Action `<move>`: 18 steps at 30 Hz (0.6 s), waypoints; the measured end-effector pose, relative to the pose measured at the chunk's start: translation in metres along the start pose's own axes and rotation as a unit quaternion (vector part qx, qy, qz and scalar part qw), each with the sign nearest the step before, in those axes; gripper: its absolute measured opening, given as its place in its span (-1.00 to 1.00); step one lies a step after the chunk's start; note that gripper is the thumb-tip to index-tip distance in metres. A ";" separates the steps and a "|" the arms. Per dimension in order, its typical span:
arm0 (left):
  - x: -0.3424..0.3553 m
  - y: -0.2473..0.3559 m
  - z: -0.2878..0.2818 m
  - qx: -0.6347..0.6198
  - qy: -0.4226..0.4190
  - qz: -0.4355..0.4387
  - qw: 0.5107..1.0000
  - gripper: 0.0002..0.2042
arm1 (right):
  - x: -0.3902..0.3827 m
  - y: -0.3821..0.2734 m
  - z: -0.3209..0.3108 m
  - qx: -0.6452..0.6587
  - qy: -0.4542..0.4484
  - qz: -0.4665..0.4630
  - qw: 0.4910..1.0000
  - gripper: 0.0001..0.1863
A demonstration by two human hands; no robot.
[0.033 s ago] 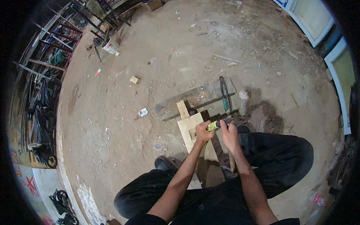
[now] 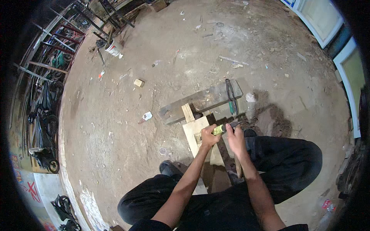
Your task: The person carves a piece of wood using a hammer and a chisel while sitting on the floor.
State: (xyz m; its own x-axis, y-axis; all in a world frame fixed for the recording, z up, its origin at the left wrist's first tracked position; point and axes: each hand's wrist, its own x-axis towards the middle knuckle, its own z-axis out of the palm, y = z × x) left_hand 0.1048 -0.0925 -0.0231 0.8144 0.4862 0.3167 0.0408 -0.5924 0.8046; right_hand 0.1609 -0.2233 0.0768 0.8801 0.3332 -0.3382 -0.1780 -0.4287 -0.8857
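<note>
My left hand (image 2: 208, 136) is closed round a hand tool (image 2: 217, 129) with a yellow-green grip, above a pale timber beam (image 2: 195, 127). My right hand (image 2: 235, 139) closes on the tool's dark end, whose tip shows past the thumb. The tool's exact kind is not clear. Just left of my left hand, a roughly rectangular recess is cut into the beam. Below my right hand a wooden handle (image 2: 238, 167) slants down; I cannot tell whether it joins anything in the hand. A short wooden piece (image 2: 187, 112) sticks out past the beam's far end.
A grey plank (image 2: 200, 101) lies crosswise beyond the beam, with long-handled pincers (image 2: 231, 96) on its right end. Further off are a small wood block (image 2: 139, 82) and a white bucket (image 2: 114, 48). White-framed panels (image 2: 320, 21) stand at right. Scraps litter the dirt floor.
</note>
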 end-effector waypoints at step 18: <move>-0.005 -0.007 0.000 0.021 -0.051 -0.011 0.998 -0.84 | -0.008 -0.028 -0.013 -0.200 -0.014 0.006 0.980 -0.63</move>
State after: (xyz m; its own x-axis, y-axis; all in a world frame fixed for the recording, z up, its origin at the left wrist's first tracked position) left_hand 0.1007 -0.0907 -0.0308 0.8679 0.4329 0.2438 0.0828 -0.6099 0.7881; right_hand 0.1642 -0.2254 0.1086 0.8653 0.3466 -0.3622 0.0027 -0.7258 -0.6879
